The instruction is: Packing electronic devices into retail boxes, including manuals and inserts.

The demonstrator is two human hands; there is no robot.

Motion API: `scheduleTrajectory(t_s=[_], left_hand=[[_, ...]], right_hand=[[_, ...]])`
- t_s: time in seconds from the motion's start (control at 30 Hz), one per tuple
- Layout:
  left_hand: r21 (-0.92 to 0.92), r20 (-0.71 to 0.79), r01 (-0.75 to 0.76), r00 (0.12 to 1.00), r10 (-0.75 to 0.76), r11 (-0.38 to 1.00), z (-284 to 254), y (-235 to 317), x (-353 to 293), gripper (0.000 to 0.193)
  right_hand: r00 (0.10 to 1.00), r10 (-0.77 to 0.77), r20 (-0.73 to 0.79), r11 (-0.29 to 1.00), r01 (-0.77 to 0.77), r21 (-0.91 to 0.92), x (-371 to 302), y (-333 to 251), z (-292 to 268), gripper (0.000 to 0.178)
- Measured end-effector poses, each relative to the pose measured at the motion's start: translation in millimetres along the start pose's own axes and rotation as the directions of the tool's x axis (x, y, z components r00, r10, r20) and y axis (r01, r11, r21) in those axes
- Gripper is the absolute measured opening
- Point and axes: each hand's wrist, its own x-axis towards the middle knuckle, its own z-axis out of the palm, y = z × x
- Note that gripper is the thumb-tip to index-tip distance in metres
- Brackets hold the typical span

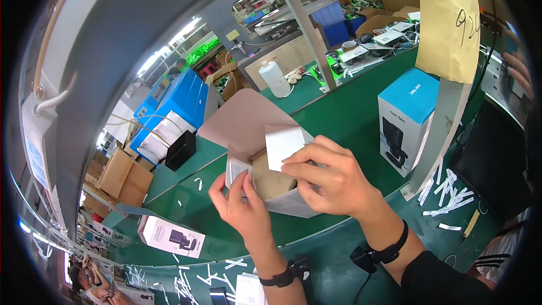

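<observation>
An open white carton (293, 203) stands on the green bench in front of me, its large lid (245, 119) folded back. Brown cardboard (266, 178) shows inside it. With fingers pinched together, my left hand (245, 206) holds the small flap (237, 168) at the carton's left side. My right hand (330, 178) is closed on a white card-like piece (282, 144) at the carton's back right; whether it is loose or a flap of the carton I cannot tell. Both wrists wear dark bands.
To the right stands a blue-topped printed box (403, 121) beside a metal post (437, 130). Another printed carton (172, 237) lies at front left. Paper strips (449, 192) are scattered about. Behind are a white bottle (275, 79) and a black open box (180, 151).
</observation>
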Motion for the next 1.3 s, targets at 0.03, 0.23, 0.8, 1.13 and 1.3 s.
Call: scheduleTrajectory(t_s=[0.03,0.23,0.8,1.13,1.3], left_hand=[[0.000,0.004,0.012,1.000,-0.012,1.000,2,0,0,0.030],[-0.455,-0.066,0.319,0.919,-0.389,0.832,11,28,3,0.028],[0.348,0.199,0.215,0.934,-0.296,0.913,3,18,-5,0.039],[-0.040,0.122,0.229,0.967,-0.222,0.973,13,10,5,0.045],[-0.022,-0.044,0.400,0.915,-0.401,0.916,11,10,4,0.046]], right_hand=[[1.000,-0.011,0.005,1.000,0.011,0.001,0,1,0,0.033],[0.999,0.037,0.024,0.998,-0.036,-0.046,3,3,-6,0.031],[0.976,0.217,-0.008,0.969,-0.217,-0.117,2,6,-10,0.026],[0.980,0.197,0.001,0.980,-0.197,0.025,9,1,-14,0.022],[0.963,0.268,0.003,0.962,-0.268,0.060,11,-2,-20,0.021]])
